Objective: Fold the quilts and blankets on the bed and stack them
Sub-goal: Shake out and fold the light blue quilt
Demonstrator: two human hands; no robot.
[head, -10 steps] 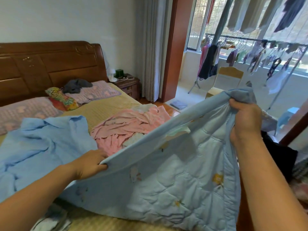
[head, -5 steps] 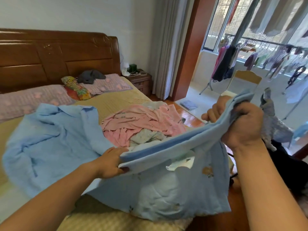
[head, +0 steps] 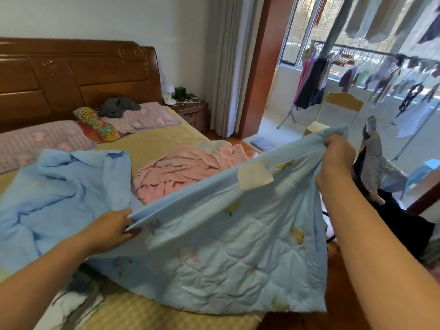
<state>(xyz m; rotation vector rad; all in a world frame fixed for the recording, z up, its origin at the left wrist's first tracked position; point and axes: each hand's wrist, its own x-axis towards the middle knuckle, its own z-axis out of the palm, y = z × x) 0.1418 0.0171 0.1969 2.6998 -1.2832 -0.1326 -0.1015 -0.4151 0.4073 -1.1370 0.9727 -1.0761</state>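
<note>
The quilt (head: 214,246) is now stretched wide between both hands; half a second ago the hands were close together with its edge bunched, so it has been pulled open again and hangs as one flat sheet over the foot of the bed (head: 147,148). The left hand (head: 112,231), at 8 o'clock, pinches the quilt's top edge, fingers (head: 132,231) curled round the hem. The right hand (head: 335,160), at 2 o'clock, grips the far corner in a closed fist, held higher, so the edge slopes up to the right. A white patch (head: 254,176) shows on the quilt near the right hand.

I judge this a squaring-up before a fold: the edge is taut, and bringing the hands together should halve it cleanly.

Two more pieces lie unfolded on the bed: a blue blanket (head: 59,186) at 9 o'clock and a pink blanket (head: 185,170) near centre, beyond the held edge. No stack is visible yet, so the task looks early.
</note>
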